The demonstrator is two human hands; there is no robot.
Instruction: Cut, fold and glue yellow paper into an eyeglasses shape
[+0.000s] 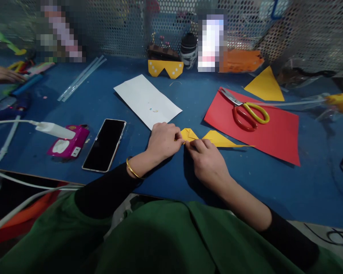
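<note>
A folded piece of yellow paper (221, 139) lies near the front of the blue table, its thin pointed end reaching right onto the red sheet. My left hand (165, 141) pinches its left end, fingers curled. Close beside it, my right hand (207, 161) presses the paper's lower edge with bent fingers. The fingertips of both hands nearly meet. White paper (148, 99) lies just behind my left hand, with small specks on it. On the red paper (277, 133), to the right, rest scissors (244, 110) with one red and one yellow handle.
A black phone (104, 145) and a magenta power adapter (68, 141) lie left. Behind stand a yellow mask-shaped cutout (165, 69) and a lit screen (210, 43). A yellow triangle (265, 85) is back right. Another person's hand (4, 74) shows far left.
</note>
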